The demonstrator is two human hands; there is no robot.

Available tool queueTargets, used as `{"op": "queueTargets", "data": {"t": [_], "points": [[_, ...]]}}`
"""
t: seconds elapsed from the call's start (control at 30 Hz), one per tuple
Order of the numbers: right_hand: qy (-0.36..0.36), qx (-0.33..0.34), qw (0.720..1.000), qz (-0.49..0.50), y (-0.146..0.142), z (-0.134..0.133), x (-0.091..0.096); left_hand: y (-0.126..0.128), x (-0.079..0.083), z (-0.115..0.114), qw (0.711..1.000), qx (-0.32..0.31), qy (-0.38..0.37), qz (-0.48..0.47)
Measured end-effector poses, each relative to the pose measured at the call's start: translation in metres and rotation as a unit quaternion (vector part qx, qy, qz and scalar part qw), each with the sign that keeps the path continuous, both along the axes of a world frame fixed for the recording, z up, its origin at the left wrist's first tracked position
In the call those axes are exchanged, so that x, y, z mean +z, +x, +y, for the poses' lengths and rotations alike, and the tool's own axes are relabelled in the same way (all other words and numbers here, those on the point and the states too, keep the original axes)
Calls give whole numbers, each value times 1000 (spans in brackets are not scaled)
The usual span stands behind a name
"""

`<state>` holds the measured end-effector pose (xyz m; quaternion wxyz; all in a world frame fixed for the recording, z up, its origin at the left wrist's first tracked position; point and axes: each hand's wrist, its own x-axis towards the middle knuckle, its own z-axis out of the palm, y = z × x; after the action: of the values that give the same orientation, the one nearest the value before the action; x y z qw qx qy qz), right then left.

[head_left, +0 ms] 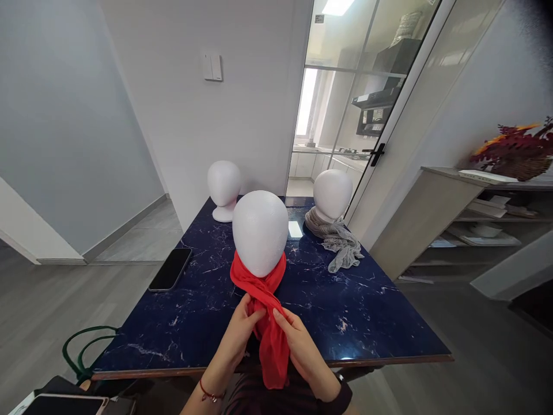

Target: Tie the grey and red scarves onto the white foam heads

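Observation:
A white foam mannequin head (260, 230) stands upright near the middle of the table. Around its neck wraps a red scarf (273, 351), crossed at the front, with its loose end hanging past the table's front edge. My left hand (246, 320) pinches the crossed part from the left, its fingertips partly hidden by the cloth. From the right, my right hand (294, 331) grips the scarf just below the crossing, thumb on top. Both hands are closed on the fabric, close together below the head's chin.
Behind stand two more foam heads, a bare one (223, 183) at left and another (332, 193) at right with a grey scarf (341, 245) about its base. A black phone (171, 269) lies on the dark blue marbled table (354, 311). Shelves (479, 225) stand to the right.

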<state>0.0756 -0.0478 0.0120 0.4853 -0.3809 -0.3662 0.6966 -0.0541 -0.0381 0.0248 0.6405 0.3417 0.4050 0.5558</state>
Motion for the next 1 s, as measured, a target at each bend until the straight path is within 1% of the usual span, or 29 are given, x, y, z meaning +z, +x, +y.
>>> {"op": "queueTargets", "data": {"t": [0.07,0.1,0.13,0.2,0.27,0.37,0.43,0.47,0.53,0.57,0.6,0.67,0.73,0.83,0.93,1.0], "points": [[61,-3,995,-81,10,2,-4,1,-1,1,998,48,-24,-11],[86,-18,988,-126,14,3,-7,2,-2,1,997,68,-41,-15],[102,-39,980,-166,18,4,-9,3,-2,1,995,83,-57,-20],[112,-87,964,-224,24,6,-12,4,-3,2,991,105,-74,-33],[119,-116,952,-257,27,7,-13,4,-2,2,990,119,-67,-40],[151,-103,946,-269,27,9,-12,3,-1,2,991,119,-56,-38],[151,-103,956,-228,25,11,-11,3,-2,3,990,109,-68,-54],[135,-110,967,-186,23,12,-10,3,-3,3,989,102,-80,-69],[77,-121,987,-73,21,14,-10,4,-4,4,984,96,-105,-108],[42,-118,992,-15,19,16,-10,5,-5,4,980,99,-114,-131],[7,-111,993,34,19,17,-9,7,-5,5,975,108,-121,-153],[-43,-87,991,87,18,18,-7,10,-4,5,964,121,-137,-191],[-56,-59,991,101,17,17,-3,13,-1,6,956,109,-166,-218],[-39,-7,993,109,17,14,4,14,1,7,950,64,-192,-239],[-19,30,993,111,17,12,9,11,2,8,957,26,-168,-236],[-2,25,995,96,18,14,9,7,3,10,965,-3,-152,-212]]}}
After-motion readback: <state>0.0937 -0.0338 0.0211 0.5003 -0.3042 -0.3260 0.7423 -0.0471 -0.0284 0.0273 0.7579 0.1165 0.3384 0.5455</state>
